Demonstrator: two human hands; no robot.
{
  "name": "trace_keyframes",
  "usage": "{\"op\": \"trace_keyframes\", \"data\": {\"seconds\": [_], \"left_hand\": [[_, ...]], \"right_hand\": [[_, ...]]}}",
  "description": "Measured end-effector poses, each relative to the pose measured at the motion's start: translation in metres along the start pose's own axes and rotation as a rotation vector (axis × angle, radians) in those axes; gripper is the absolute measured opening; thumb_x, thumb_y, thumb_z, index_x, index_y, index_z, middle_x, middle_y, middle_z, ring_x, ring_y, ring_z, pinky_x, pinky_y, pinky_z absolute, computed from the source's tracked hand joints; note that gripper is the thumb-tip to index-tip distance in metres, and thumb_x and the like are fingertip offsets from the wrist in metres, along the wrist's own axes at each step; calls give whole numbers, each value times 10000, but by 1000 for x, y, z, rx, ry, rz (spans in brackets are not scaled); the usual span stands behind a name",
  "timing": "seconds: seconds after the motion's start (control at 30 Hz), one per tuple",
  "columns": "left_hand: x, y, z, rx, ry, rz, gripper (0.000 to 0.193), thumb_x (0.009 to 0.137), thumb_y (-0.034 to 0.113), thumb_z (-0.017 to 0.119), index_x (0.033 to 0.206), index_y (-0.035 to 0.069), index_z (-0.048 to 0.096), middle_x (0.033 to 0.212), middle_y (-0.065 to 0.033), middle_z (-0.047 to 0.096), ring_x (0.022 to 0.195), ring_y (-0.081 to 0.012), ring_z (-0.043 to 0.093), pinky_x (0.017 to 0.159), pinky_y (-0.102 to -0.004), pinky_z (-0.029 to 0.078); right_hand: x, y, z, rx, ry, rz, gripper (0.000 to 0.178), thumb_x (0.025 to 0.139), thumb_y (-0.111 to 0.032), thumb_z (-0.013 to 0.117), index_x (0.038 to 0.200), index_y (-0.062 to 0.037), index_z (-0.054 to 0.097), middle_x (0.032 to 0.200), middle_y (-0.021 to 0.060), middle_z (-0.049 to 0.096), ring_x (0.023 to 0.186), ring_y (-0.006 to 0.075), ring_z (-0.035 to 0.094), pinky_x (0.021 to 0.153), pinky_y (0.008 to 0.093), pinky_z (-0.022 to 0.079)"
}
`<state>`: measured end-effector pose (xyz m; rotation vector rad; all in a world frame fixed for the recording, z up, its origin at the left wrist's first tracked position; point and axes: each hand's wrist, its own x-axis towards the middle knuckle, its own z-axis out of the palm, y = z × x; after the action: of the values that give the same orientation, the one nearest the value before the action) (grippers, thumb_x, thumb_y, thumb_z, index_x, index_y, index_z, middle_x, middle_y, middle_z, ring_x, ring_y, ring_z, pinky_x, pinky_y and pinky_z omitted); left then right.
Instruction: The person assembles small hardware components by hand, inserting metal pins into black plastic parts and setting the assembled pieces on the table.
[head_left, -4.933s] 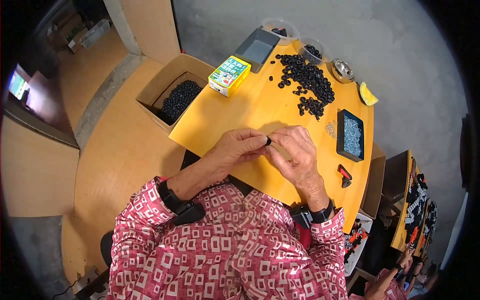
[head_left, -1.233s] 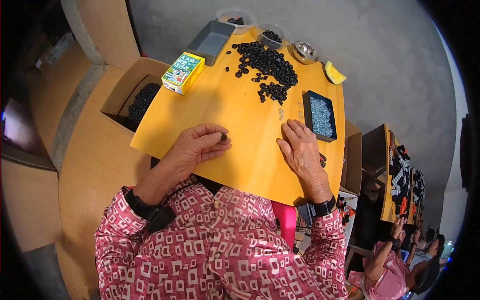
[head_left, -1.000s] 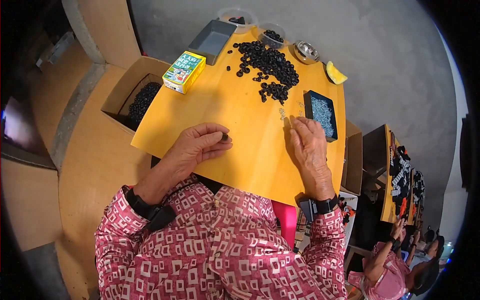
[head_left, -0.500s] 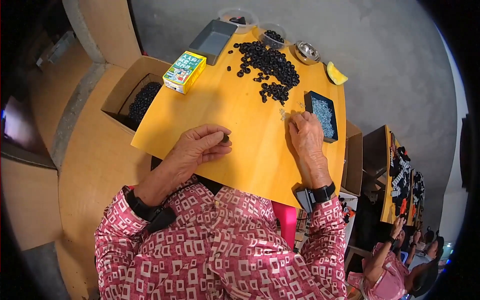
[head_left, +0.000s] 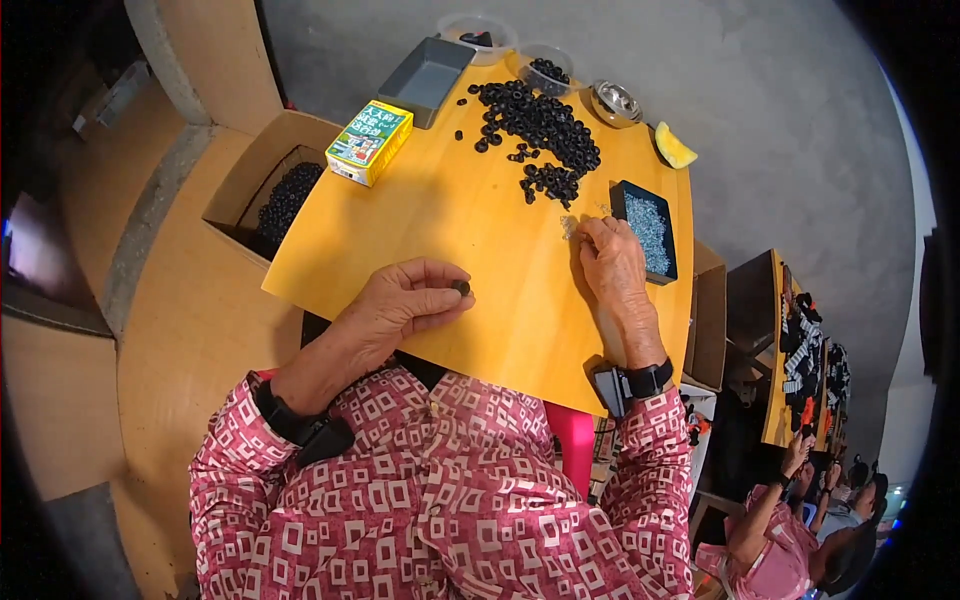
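Note:
My left hand point(head_left: 408, 300) is closed over the table's near edge, pinching a small round black part point(head_left: 461, 287) between thumb and fingers. On the right side, my right hand point(head_left: 612, 258) rests on the tabletop with its fingers bent down and drawn together. Its fingertips are at a few tiny shiny pieces point(head_left: 569, 228); whatever lies between them is too small to make out. Right beside that hand stands a black tray point(head_left: 672, 272) filled with many small silvery pieces point(head_left: 648, 234). Farther off, a heap of black ring-shaped parts point(head_left: 545, 130) is spread on the table.
Along the yellow table's point(head_left: 480, 235) far edge stand a grey tray point(head_left: 425, 82), clear tubs point(head_left: 545, 70) and a metal bowl point(head_left: 615, 104). A yellow carton point(head_left: 369, 143) and a yellow wedge point(head_left: 674, 146) flank the heap. Left is a cardboard box point(head_left: 240, 200) of black parts. Other people point(head_left: 765, 535) sit at right.
My left hand has shifted slightly right and down, turning so that the black part shows more at its fingertips. My right hand has moved only a little, staying at the tiny pieces.

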<state>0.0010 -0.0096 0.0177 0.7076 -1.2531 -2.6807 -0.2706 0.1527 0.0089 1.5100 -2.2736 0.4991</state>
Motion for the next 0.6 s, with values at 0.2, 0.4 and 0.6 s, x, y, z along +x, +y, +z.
{"op": "trace_keyframes", "data": {"seconds": [0.2, 0.4, 0.6], "left_hand": [[-3, 1, -1, -24, 12, -14, 196, 948, 68, 633, 1141, 31, 628, 1101, -47, 649, 1035, -157, 661, 928, -278, 552], [2, -1, 6, -37, -29, 8, 189, 949, 85, 638, 1127, 21, 641, 1065, -54, 666, 983, -156, 676, 898, -274, 565], [-6, 0, 12, 36, -98, 105, 195, 945, 87, 647, 1120, 3, 653, 1027, -58, 674, 944, -149, 681, 873, -265, 573]], "right_hand": [[0, -10, -1, 25, -2, -7, 133, 766, -22, 658, 898, -29, 669, 822, 156, 619, 804, 355, 595, 703, 445, 507], [-5, -45, -36, 514, -54, 195, 74, 826, 2, 626, 888, 39, 643, 862, 151, 635, 855, 288, 639, 768, 332, 501], [-13, -104, -78, 878, -125, 204, 98, 838, 10, 668, 935, 28, 672, 899, 93, 661, 868, 158, 625, 788, 272, 483]]}}
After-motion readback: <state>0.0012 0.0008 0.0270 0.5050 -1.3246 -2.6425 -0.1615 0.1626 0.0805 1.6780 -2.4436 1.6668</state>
